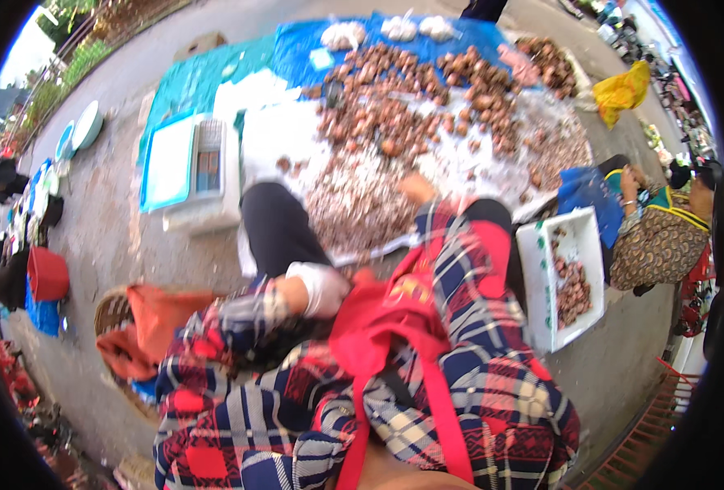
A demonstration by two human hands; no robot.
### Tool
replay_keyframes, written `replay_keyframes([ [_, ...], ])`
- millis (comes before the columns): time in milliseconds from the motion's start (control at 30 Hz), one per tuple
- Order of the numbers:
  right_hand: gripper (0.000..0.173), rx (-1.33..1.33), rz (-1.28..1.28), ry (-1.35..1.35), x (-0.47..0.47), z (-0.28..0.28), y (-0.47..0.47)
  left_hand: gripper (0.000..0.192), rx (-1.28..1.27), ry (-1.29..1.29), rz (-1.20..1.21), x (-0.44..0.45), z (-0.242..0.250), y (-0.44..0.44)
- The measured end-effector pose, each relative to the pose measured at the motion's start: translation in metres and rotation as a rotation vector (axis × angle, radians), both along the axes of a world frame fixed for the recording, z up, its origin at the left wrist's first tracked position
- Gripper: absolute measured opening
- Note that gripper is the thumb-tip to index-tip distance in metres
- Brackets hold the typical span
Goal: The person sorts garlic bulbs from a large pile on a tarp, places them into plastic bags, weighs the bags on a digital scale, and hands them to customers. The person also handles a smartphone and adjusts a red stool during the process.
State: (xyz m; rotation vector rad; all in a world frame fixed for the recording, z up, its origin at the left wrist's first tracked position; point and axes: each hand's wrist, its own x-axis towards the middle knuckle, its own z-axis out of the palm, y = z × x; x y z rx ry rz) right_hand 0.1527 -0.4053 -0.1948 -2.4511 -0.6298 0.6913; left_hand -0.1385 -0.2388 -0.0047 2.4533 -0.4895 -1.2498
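Note:
My right hand (418,187), bare, reaches to the right edge of a heap of small pinkish bulbs or cloves (362,208) on a white sheet. Its fingertips are blurred against the heap, so I cannot see whether they hold anything. In a white glove, my left hand (320,288) rests low between my knees, beside the red apron (392,312) on my lap. The fingers of that hand are partly hidden, and what they hold is unclear. Beyond the heap lie brownish onion-like bulbs (392,125), larger than those near me.
Left of the sheet stands a white foam box (199,214) with a blue-rimmed lid (169,162). A second foam box (527,288) with some bulbs sits at my right, near a seated person (662,245). Behind my left arm is a basket (110,312) with orange cloth. Bagged whitish bulbs (343,35) lie farthest away.

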Motion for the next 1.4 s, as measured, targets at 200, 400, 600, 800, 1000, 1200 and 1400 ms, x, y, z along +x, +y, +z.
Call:
replay_keyframes([
  [200,0.034,-0.216,0.111,0.026,-0.011,-0.047,0.019,0.040,-0.004,0.244,-0.155,0.048,0.002,0.020],
  [400,0.028,-0.058,-0.121,0.011,0.003,-0.051,0.052,0.025,0.042,-0.326,0.076,0.155,-0.008,0.019],
  [600,0.036,-0.063,-0.380,-0.076,0.034,-0.055,0.091,0.020,0.080,-0.107,0.235,0.181,-0.036,0.035],
  [800,0.036,-0.220,-0.521,-0.066,0.077,-0.077,0.120,0.043,-0.281,-0.202,0.143,0.176,0.014,0.076],
  [1000,0.036,-0.065,-0.504,-0.024,0.079,-0.092,0.127,0.031,-0.677,0.304,0.385,0.284,-0.092,0.175],
  [1200,0.038,0.045,-0.634,0.365,0.071,-0.113,0.089,0.026,-0.306,-0.158,1.326,0.445,-0.271,0.233],
  [1400,0.036,0.512,-1.147,0.881,0.046,-0.121,0.087,0.018,-0.339,-0.286,1.885,0.490,-0.398,0.244],
])
